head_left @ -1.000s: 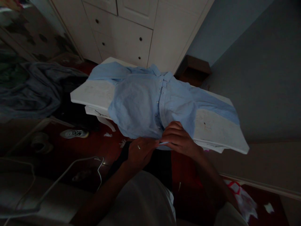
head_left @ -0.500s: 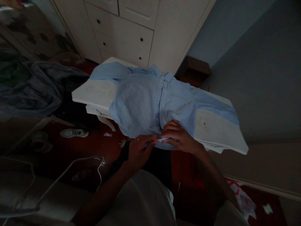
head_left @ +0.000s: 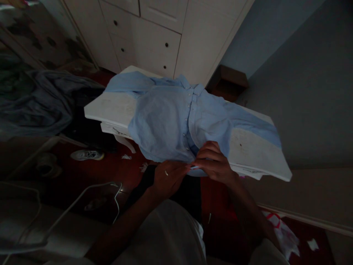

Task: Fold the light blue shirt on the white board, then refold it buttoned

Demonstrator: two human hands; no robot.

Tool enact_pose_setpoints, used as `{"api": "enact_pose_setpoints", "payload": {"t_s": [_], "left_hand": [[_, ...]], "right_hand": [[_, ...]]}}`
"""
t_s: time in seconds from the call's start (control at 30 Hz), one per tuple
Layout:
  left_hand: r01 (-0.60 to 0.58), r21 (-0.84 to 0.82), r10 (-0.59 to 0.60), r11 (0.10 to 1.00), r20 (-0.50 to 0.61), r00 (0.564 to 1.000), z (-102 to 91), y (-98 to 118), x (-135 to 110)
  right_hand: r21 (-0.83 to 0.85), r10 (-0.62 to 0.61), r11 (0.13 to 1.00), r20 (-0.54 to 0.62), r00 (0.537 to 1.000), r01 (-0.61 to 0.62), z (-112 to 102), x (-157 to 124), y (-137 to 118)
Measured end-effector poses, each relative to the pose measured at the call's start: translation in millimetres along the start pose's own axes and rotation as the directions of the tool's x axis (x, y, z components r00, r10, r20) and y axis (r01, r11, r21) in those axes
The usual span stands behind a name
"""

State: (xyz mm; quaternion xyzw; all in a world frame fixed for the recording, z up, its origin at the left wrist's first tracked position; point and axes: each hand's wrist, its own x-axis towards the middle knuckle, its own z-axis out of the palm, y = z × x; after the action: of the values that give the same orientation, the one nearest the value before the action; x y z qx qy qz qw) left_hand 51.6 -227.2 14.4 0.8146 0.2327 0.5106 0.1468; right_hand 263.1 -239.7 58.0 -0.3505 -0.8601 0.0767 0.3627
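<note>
Head view: blue shirt (head_left: 160, 117) beyond left hand (head_left: 169, 178) and right hand (head_left: 212, 162), lower edge (head_left: 195, 167) in both hands' pinch.

Matt cloth, softly creased, in blue shirt (head_left: 160, 114) at frame centre. Smooth white paint, smudged, on table (head_left: 110, 105) beneath. Shiny, metallic look to ring (head_left: 166, 173) just below centre. Thin, crinkled plastic in bag (head_left: 286, 237) at lower right. Smooth, painted-looking panels on cabinet (head_left: 206, 36) at top.

The left hand (head_left: 168, 179) and right hand (head_left: 213, 163) hide part of the blue shirt (head_left: 157, 117).
</note>
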Motion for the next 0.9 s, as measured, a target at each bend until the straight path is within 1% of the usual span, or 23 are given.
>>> {"api": "enact_pose_setpoints", "payload": {"t_s": [0.1, 0.23, 0.3, 0.37, 0.43, 0.5, 0.57, 0.67, 0.77, 0.83, 0.9], "left_hand": [[-0.014, -0.021, 0.014, 1.0, -0.01, 1.0, 0.1, 0.6, 2.3], [-0.009, -0.075, 0.006, 0.997, -0.033, 0.999, 2.4, 1.5, 1.6], [0.043, -0.138, -0.049, 0.989, -0.041, 0.998, 5.7, 2.2, 0.0], [0.141, -0.211, -0.155, 0.967, -0.049, 0.987, 10.1, 2.8, -2.0], [0.244, -0.279, -0.271, 0.929, -0.06, 0.961, 14.9, 3.0, -4.0], [0.3, -0.331, -0.339, 0.895, -0.066, 0.938, 19.1, 2.5, -5.9], [0.316, -0.358, -0.361, 0.879, -0.064, 0.93, 22.3, 1.3, -7.8], [0.312, -0.36, -0.353, 0.88, -0.055, 0.934, 25.4, -0.1, -10.4], [0.3, -0.401, -0.349, 0.866, -0.055, 0.935, 28.1, 1.1, -12.1], [0.331, -0.447, -0.39, 0.831, -0.044, 0.92, 30.1, 3.5, -12.3], [0.387, -0.493, -0.452, 0.779, -0.015, 0.892, 31.9, 6.0, -11.7]], "right_hand": [[-0.008, -0.01, 1.0, -0.005, 1.0, 0.01, 0.0, -1.6, 0.6], [0.046, -0.007, 0.999, -0.002, 1.0, 0.007, 1.1, -4.3, 3.3], [0.08, 0.001, 0.997, 0.034, 0.999, -0.004, 1.3, -4.8, 4.7], [0.105, 0.012, 0.994, 0.083, 0.997, -0.021, 1.1, -4.5, 5.7], [0.112, 0.036, 0.992, 0.133, 0.991, -0.051, 0.9, -3.7, 6.2], [0.107, 0.06, 0.991, 0.167, 0.984, -0.078, 0.9, -2.5, 6.1], [0.105, 0.072, 0.99, 0.182, 0.981, -0.092, 1.4, -1.4, 5.4], [0.103, 0.067, 0.991, 0.192, 0.979, -0.088, 2.8, -0.5, 3.9], [0.106, 0.058, 0.991, 0.201, 0.978, -0.081, 4.6, -0.8, 3.2], [0.111, 0.062, 0.99, 0.205, 0.977, -0.086, 6.1, -1.1, 3.7], [0.124, 0.071, 0.987, 0.207, 0.976, -0.098, 8.0, -0.7, 4.8]]}}
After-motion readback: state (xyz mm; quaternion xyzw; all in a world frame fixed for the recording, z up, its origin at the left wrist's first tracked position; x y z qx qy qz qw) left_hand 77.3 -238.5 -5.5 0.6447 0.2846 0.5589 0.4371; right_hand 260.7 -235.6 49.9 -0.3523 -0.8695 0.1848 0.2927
